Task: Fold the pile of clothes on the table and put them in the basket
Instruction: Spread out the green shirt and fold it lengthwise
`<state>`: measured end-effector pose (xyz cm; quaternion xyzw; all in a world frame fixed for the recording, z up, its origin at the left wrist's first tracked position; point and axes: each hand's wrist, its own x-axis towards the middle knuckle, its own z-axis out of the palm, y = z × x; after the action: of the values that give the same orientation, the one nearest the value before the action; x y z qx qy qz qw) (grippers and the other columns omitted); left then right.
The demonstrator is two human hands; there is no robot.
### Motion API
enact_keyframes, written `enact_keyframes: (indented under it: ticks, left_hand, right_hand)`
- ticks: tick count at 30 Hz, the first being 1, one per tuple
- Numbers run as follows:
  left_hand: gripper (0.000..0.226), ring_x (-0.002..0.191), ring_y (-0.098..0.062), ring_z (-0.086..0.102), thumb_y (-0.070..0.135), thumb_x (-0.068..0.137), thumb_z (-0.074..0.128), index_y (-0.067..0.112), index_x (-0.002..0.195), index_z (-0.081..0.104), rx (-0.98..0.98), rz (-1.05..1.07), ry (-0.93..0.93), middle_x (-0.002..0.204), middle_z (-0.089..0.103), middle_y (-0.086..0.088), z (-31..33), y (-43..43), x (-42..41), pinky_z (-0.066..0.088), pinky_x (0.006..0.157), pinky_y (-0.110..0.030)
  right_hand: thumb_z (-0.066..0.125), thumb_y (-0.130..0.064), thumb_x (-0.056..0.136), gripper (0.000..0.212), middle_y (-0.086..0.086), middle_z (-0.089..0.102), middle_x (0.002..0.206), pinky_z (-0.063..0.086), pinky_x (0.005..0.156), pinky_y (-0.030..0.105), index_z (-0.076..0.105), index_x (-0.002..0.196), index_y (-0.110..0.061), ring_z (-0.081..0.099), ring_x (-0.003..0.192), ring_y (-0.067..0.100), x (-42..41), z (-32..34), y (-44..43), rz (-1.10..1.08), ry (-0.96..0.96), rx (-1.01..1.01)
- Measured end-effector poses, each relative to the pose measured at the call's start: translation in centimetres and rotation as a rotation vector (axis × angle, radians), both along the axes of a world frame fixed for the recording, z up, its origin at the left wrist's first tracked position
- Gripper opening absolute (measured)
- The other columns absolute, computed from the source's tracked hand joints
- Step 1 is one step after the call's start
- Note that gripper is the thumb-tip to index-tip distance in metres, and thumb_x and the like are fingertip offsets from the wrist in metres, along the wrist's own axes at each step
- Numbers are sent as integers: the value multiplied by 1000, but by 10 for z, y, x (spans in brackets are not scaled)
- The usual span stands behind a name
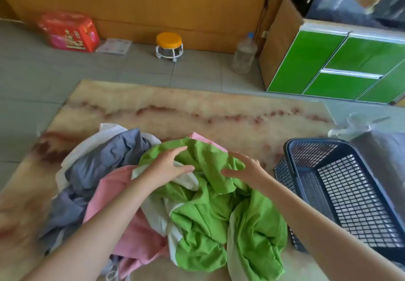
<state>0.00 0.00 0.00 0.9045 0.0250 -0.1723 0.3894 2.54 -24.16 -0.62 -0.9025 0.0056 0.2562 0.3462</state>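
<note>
The pile of clothes (135,193) lies unfolded in the lower middle of the frame on the marbled table (197,105). A crumpled green garment (210,215) is on top, with a pink piece (109,193) and a grey piece (103,160) to its left. The dark mesh basket (282,173) stands just beside the pile at the right of the frame, with no clothes in it. Both hands are over the far part of the green garment. The left hand (169,168) has thumb and fingers spread apart, and the right hand (246,170) has its fingers splayed and relaxed, so neither pinches cloth. Whether the fingertips touch the fabric cannot be told. The step in hand looks like picking out the green garment, so no folding is done yet. To do it well, each hand should find a seam or shoulder edge rather than a bunched middle. The garment should then be lifted clear so the pink piece underneath does not drag along, and spread flat on the bare table toward the top of the frame.
</note>
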Motion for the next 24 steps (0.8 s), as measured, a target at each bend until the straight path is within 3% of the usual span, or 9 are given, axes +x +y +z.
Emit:
enact_keyframes:
  ticks: [5,9,11,15,17,19,21,24]
  left_hand:
    - [60,134,-18,34,56,81,62,33,134,48,142,-88,-92,142,45,-2,-44,-10,-3,21,112,-36]
    - [77,134,-16,34,78,60,38,40,125,55,246,-123,-138,138,50,3,-61,-17,-2,15,114,-45]
    - [81,132,-15,37,87,52,37,42,116,61,253,-147,-152,133,53,9,-63,-17,-8,16,113,-46]
    - [87,124,-16,42,94,40,33,42,103,65,318,-170,-236,126,56,11,-69,-17,-31,24,111,-42]
    - [88,126,-18,41,95,47,44,39,111,62,394,-163,-269,133,51,8,-74,-20,-49,24,109,-38]
    - [82,128,-19,40,83,59,57,30,121,59,447,-155,-354,137,48,7,-82,-21,-66,20,106,-36]
    - [65,124,-19,44,65,69,65,24,120,62,441,-120,-479,134,52,6,-89,-20,-81,22,106,-34]
    - [43,116,-21,53,44,78,70,13,107,70,273,-37,-572,123,63,0,-90,-16,-95,28,106,-34]
  right_hand:
    - [72,-55,71,68,-4,42,145,20,113,42,47,133,-41,22,137,25,6,-54,-3,106,-131,-35]
    - [57,-94,37,76,-4,51,136,31,110,46,51,108,-66,36,132,25,17,-85,-1,137,-182,13]
    - [54,-97,32,76,-7,52,136,33,110,45,48,103,-71,39,131,23,17,-96,-2,166,-207,19]
    - [56,-95,34,106,-6,51,137,33,110,44,45,130,-52,41,129,23,0,-102,-5,176,-316,-8]
    - [58,-90,36,111,-4,51,137,34,109,46,43,136,-44,43,128,24,-18,-105,-7,151,-358,15]
    - [58,-90,37,114,-4,48,140,32,109,50,40,138,-41,41,130,26,-40,-108,-8,156,-409,14]
    - [65,-80,49,104,-3,38,148,24,112,53,37,141,-40,30,138,28,-61,-107,-8,182,-450,-28]
    - [75,-42,74,79,-1,28,154,13,116,48,36,142,-37,20,142,27,-86,-102,-10,190,-501,-91]
